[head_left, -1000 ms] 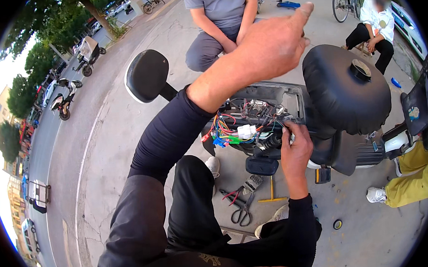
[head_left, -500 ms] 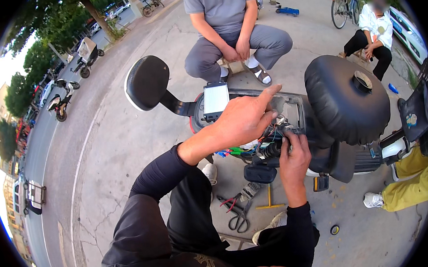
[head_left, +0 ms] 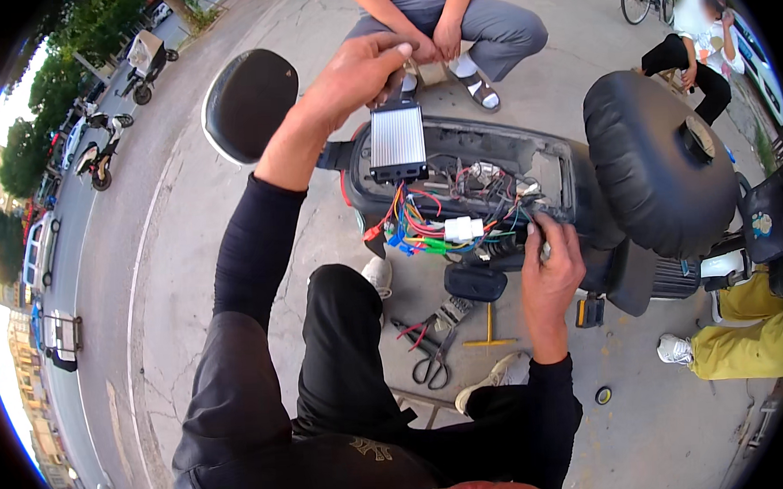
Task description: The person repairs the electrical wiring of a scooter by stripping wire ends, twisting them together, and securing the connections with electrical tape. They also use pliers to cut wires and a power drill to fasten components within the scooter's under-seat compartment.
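Observation:
My left hand point(head_left: 356, 76) is raised at the far edge of a silver finned controller box point(head_left: 397, 142). Its fingers are curled closed; what they hold, if anything, is hidden. The box rests on the left end of an electric scooter's opened seat compartment point(head_left: 456, 128). Coloured wires point(head_left: 417, 221) with a white connector point(head_left: 463, 230) and blue and green plugs spill from the box's near side over the compartment's edge. My right hand point(head_left: 552, 276) is closed at the right end of these wires, thumb and fingers pinching among the thin dark leads.
A black padded seat point(head_left: 657, 164) stands to the right, a backrest point(head_left: 251, 106) to the left. Pliers point(head_left: 431, 366), a yellow T-handled tool point(head_left: 490, 328) and a tape roll point(head_left: 603, 395) lie on the ground. One person point(head_left: 451, 29) sits opposite; another point(head_left: 700, 47) sits far right.
My left hand has moved left and away from the wires to the far side of the controller box, uncovering the wiring. My right hand stays at the wires. The view has shifted slightly.

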Demonstrator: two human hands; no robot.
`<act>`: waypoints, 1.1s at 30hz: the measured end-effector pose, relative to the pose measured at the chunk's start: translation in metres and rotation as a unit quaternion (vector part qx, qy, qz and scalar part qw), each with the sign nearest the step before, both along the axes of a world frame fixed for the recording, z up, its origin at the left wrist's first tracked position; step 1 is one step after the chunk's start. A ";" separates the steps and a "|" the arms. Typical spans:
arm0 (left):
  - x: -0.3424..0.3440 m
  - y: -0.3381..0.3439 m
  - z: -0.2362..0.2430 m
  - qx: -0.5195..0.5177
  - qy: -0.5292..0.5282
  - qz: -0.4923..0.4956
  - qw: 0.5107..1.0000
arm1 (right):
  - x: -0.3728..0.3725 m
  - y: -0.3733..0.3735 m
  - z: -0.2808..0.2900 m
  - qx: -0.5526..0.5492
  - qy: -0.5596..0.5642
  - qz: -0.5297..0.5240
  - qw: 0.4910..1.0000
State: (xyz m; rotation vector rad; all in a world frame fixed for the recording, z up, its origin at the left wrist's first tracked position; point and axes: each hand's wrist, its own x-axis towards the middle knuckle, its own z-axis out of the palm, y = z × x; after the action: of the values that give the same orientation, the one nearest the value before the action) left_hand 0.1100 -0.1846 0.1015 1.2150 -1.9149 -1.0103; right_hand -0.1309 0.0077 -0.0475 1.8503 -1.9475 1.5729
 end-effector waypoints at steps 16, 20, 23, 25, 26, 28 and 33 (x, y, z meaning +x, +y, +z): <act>-0.109 -0.074 -0.052 -0.072 -0.454 -0.237 0.856 | -0.008 0.001 0.002 0.015 -0.024 0.026 0.999; -0.120 -0.050 -0.035 -0.139 -0.441 -0.196 0.865 | -0.006 0.007 0.004 0.037 -0.031 0.038 0.998; -0.119 -0.006 -0.024 -0.246 -0.342 -0.139 0.896 | -0.003 0.005 -0.002 0.022 0.009 0.028 0.999; -0.115 0.037 -0.018 -0.277 -0.271 -0.136 0.912 | -0.002 0.008 0.000 0.040 0.048 0.003 0.998; -0.113 0.058 -0.015 -0.294 -0.236 -0.133 0.917 | -0.002 0.005 -0.001 0.025 0.055 -0.004 0.998; -0.108 0.098 -0.020 -0.323 -0.180 -0.154 0.916 | -0.002 0.008 -0.003 0.005 0.072 -0.018 0.997; -0.078 0.197 -0.048 -0.217 -0.182 -0.207 0.936 | 0.004 0.035 0.001 0.007 0.067 -0.024 0.997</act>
State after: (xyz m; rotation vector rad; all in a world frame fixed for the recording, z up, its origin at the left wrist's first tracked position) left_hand 0.0318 0.0122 0.0536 0.7930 -2.5903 -0.5190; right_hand -0.1272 0.0424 -0.0464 1.8486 -1.9338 1.3864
